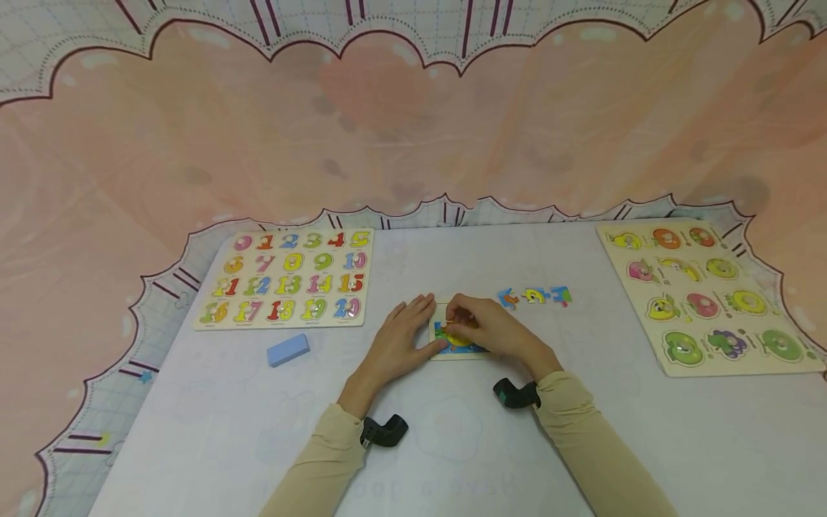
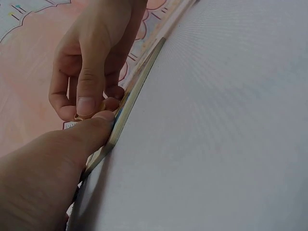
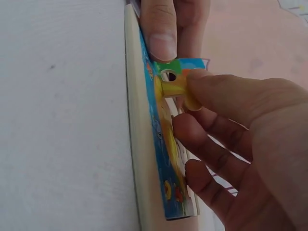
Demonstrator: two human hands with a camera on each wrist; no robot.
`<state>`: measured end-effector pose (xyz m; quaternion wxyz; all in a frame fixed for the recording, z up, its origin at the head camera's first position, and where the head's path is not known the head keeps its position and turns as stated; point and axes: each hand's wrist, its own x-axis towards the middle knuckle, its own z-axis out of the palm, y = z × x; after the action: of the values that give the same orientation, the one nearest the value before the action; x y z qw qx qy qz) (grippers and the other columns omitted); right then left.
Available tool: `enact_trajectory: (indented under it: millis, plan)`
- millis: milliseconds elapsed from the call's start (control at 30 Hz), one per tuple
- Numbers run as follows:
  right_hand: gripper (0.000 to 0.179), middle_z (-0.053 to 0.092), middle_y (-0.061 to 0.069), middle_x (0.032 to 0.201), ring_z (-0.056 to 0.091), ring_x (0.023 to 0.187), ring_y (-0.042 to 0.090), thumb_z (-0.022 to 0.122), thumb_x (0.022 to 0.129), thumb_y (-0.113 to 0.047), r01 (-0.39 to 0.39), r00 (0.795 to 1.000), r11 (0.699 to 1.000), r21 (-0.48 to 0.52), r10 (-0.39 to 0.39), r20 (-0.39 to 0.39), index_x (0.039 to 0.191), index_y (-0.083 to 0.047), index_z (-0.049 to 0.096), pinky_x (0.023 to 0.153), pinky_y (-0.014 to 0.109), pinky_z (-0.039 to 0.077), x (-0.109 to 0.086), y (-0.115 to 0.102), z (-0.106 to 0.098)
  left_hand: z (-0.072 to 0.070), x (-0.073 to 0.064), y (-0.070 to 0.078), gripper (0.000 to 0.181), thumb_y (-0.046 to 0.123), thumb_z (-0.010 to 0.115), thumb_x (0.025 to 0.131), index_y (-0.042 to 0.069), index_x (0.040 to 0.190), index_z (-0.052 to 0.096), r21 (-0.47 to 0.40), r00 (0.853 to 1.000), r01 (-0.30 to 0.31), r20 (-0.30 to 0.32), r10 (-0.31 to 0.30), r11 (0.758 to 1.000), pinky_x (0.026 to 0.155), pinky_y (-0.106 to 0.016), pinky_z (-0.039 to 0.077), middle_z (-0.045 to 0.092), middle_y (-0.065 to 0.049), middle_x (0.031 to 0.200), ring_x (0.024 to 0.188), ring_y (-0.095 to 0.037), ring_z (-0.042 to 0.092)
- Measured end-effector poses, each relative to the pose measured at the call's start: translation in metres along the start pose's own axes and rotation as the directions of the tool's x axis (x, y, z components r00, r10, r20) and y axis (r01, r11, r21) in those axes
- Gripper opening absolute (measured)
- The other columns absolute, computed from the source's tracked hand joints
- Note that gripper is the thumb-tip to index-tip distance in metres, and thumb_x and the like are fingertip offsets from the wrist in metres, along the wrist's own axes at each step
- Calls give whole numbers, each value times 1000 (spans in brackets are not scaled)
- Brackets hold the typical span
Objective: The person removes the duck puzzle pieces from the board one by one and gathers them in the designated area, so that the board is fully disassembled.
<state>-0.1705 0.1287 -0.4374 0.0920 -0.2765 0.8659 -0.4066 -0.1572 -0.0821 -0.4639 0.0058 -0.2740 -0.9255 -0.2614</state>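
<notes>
Near the middle of the table, a small wooden puzzle board [image 1: 452, 357] carries a partly assembled blue, yellow and green picture [image 3: 166, 159]. My left hand [image 1: 400, 334] rests along its left side with the fingers extended and the thumb touching the picture. Between thumb and fingers, my right hand [image 1: 494, 327] pinches a yellow jigsaw piece [image 3: 175, 87] that stands tilted over the picture. Part of the board is hidden under the right hand. Just behind that hand lie three loose jigsaw pieces, an orange-and-blue one [image 1: 507, 299], a yellow one [image 1: 535, 295] and a blue-and-green one [image 1: 561, 295].
A number puzzle board [image 1: 284, 273] lies at the left, with a blue block [image 1: 288, 350] in front of it. On the right is a fruit puzzle board [image 1: 711, 301]. The white table [image 1: 446, 445] ends at a patterned cloth [image 1: 413, 143] behind.
</notes>
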Motion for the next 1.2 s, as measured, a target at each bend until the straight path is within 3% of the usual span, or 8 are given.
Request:
enact_trajectory:
  millis: [500, 867, 1033, 1200]
  plan:
    - [7, 60, -5, 88, 56, 84, 12, 61, 92, -22, -35, 999, 997, 62, 36, -27, 95, -18, 57, 74, 25, 49, -4, 4, -10, -1, 1, 2, 72, 46, 64, 86, 7, 142, 42, 4, 1000, -1, -1, 1, 1000, 120, -41, 18, 37, -4, 151, 143, -20, 29]
    - [9, 58, -1, 88, 55, 87, 16, 62, 89, -12, -24, 997, 993, 111, 32, -67, 92, -14, 54, 78, 28, 49, -10, 9, -26, 0, 2, 0, 72, 45, 65, 86, 6, 142, 42, 13, 1000, -3, -12, 3, 1000, 120, -40, 19, 38, -4, 151, 143, -20, 29]
    - [11, 57, 2, 86, 54, 84, 17, 62, 85, -3, 1, 992, 991, 135, 16, -124, 89, -10, 54, 76, 25, 48, -13, 14, -31, 1, 1, 0, 72, 44, 65, 86, 6, 142, 42, 10, 1000, -7, -15, 7, 1000, 120, -41, 19, 38, -5, 151, 143, -21, 30]
    - [9, 59, 3, 86, 55, 83, 18, 65, 85, -8, -49, 991, 988, 145, 67, -118, 89, -10, 57, 74, 23, 49, -16, 17, -37, 0, 1, 1, 72, 44, 66, 85, 6, 142, 42, 13, 1000, -2, -15, 2, 1000, 120, -41, 20, 38, -5, 151, 143, -21, 30]
